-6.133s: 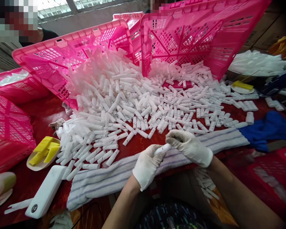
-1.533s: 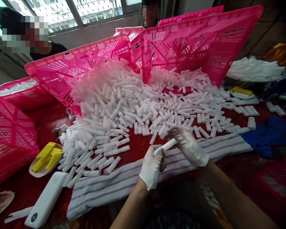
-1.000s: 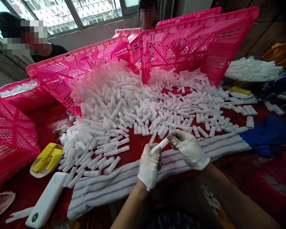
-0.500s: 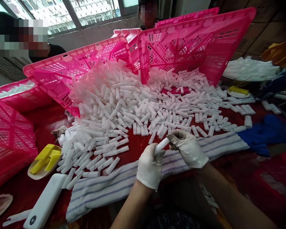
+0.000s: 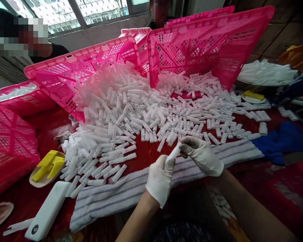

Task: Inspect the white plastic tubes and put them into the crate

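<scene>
My left hand (image 5: 160, 178), in a white glove, grips the lower end of a white tube (image 5: 173, 153) above the striped towel (image 5: 111, 201). The gloved fingers of my right hand (image 5: 200, 155) are pinched at the tube's upper end; the fingertips look dirty. A large heap of similar white tubes (image 5: 126, 107) spreads over the red table (image 5: 146, 153) in front of both hands. Several tubes with dark marks lie just beyond my right hand.
Pink crates (image 5: 187, 50) lean behind the heap. At left are a dish with yellow pieces (image 5: 49, 164) and a white device (image 5: 47, 211). Blue cloth (image 5: 285, 139) lies at right. Two people (image 5: 58, 50) are beyond the crates.
The tube is tilted more upright between my hands, and my right hand has shifted slightly right. The person at the back has moved slightly to the right.
</scene>
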{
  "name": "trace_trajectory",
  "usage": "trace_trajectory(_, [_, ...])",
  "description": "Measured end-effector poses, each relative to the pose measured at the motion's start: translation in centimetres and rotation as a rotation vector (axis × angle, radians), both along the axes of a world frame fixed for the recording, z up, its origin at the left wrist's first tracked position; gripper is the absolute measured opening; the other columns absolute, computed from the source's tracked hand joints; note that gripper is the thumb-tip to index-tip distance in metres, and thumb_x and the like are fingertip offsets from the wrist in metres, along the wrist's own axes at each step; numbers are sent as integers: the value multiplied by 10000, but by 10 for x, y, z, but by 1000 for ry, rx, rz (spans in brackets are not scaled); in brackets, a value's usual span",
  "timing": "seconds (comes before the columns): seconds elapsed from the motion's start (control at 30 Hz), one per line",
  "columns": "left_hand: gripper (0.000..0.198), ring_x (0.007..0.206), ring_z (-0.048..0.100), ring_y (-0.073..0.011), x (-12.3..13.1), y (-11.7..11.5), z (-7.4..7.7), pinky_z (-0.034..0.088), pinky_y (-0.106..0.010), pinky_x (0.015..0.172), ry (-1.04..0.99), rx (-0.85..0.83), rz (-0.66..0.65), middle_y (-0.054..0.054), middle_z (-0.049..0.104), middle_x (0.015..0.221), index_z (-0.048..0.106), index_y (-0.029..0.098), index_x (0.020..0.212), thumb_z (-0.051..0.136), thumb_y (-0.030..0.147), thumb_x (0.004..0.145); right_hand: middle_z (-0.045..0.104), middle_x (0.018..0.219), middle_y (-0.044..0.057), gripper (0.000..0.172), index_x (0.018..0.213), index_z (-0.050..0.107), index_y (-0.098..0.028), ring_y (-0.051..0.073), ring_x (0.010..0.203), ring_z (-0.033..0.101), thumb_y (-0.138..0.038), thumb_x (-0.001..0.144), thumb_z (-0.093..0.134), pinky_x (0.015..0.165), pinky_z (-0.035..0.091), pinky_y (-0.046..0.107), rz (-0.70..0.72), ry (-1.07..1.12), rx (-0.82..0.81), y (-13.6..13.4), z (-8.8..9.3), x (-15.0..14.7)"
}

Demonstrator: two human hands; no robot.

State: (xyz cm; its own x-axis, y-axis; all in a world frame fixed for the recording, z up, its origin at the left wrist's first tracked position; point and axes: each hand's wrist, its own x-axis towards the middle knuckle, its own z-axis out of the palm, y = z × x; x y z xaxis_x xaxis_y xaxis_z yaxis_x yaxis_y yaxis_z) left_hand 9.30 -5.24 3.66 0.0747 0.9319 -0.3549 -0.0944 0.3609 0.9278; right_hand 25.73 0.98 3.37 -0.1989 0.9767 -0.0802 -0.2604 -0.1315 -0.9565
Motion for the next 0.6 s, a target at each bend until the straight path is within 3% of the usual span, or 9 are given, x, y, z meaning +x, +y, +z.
trace_trajectory(0.03, [493, 461, 277, -40, 1, 0, 0, 197, -188, 429, 1, 3, -10, 69, 353, 564, 497, 168, 737, 588, 652, 764, 615, 648, -21, 248, 786, 706, -199, 92, 541, 528, -330, 630, 847, 514, 457, 232, -23, 7, 0, -1, -1, 0])
trace_trajectory(0.17, [567, 389, 108, -36, -3, 0, 1, 162, -207, 390, -361, -247, -270, 113, 191, 499, 474, 180, 727, 470, 746, 765, 620, 707, -17, 239, 741, 704, -205, 99, 628, 550, -311, 600, 864, 573, 474, 222, -32, 30, 54, -3, 2, 0])
trace_trajectory(0.2, [566, 390, 107, -39, -3, 0, 2, 168, -210, 392, -349, -247, -270, 112, 188, 499, 470, 184, 718, 457, 747, 769, 617, 707, -15, 234, 738, 703, -203, 103, 632, 551, -320, 608, 859, 578, 476, 229, -21, 26, 58, -3, 4, -1])
trace_trajectory(0.33, [426, 528, 359, -92, 4, -6, 4, 282, -215, 497, 209, 154, 62, 27, 424, 610, 540, 186, 763, 581, 609, 787, 591, 668, -17, 247, 745, 692, -201, 108, 579, 534, -385, 647, 826, 542, 461, 249, 19, 0, 9, -3, 6, -5])
trace_trajectory(0.4, [371, 591, 404, -108, 6, -7, 5, 304, -217, 539, 329, 251, 113, 11, 470, 654, 559, 192, 783, 603, 560, 798, 584, 674, -19, 236, 750, 687, -210, 114, 599, 535, -396, 672, 808, 563, 462, 255, 33, -4, 26, -5, 4, -4])
trace_trajectory(0.43, [379, 565, 385, -101, 5, -7, 5, 297, -216, 525, 260, 214, 72, 18, 450, 635, 547, 191, 777, 579, 567, 812, 582, 688, -18, 215, 754, 687, -215, 119, 628, 536, -388, 690, 798, 585, 463, 255, 40, -11, 60, -6, 3, -2])
trace_trajectory(0.6, [509, 390, 90, -35, -1, 1, 4, 159, -199, 393, -469, -250, -325, 116, 180, 498, 455, 186, 707, 452, 681, 827, 574, 817, -1, 79, 806, 676, -242, 139, 782, 541, -316, 809, 704, 699, 469, 256, 135, -99, 267, -13, 1, 7])
